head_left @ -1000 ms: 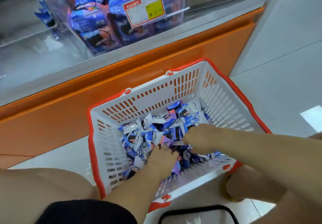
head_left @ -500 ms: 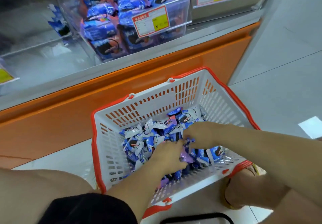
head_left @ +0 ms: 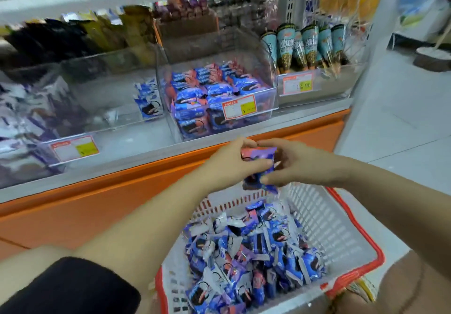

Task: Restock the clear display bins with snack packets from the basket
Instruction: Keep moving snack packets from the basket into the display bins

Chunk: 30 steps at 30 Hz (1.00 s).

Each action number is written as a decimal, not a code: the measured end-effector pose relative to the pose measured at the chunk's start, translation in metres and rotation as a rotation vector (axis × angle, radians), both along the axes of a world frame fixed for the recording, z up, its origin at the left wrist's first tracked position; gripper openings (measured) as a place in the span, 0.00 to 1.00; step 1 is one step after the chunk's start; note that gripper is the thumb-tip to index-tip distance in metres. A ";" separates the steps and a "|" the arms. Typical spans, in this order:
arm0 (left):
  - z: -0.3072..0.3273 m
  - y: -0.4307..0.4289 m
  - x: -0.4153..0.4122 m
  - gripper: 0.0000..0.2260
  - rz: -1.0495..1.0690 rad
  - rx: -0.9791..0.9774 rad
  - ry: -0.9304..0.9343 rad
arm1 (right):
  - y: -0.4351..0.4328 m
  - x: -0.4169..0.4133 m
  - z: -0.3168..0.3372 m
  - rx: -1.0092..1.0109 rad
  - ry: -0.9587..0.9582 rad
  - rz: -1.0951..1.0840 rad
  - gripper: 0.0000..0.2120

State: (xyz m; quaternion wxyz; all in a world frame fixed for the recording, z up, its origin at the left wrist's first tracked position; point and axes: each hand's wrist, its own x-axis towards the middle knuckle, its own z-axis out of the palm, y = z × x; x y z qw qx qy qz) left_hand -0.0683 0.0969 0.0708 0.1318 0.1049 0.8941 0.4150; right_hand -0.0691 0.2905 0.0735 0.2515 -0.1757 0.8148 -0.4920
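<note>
Looking through the head view, a small bunch of snack packets [head_left: 260, 167] is being held between both hands, above the far edge of the basket [head_left: 341, 228] and just in front of the orange shelf base [head_left: 122, 191]. The left hand [head_left: 233, 164] is curled round the bunch from one side, and the right hand [head_left: 300, 167] is pinched on it from the other, fingers bent in at the lower end. Two hands are probably being used because the wrappers are loose and slippery, so the stack can be squared up before it's dropped in.

The bunch is stood roughly up-and-down, long axis near vertical, bottom end hung toward the basket. The printed side can't be told, it's too blurry.

The clear bin [head_left: 264, 108] straight ahead, partly filled with matching blue-and-pink packs, is likely the target tbh. Plenty more packets [head_left: 244, 252] are heaped in the basket, which is parked right below the bins so reaches are kept short. Only a few packs are seen in the neighbouring bin [head_left: 117, 108] to the left.
</note>
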 end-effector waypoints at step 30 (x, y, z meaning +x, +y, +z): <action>0.070 -0.129 -0.094 0.14 0.492 -0.074 0.544 | -0.158 -0.198 0.079 -0.219 0.220 -0.508 0.12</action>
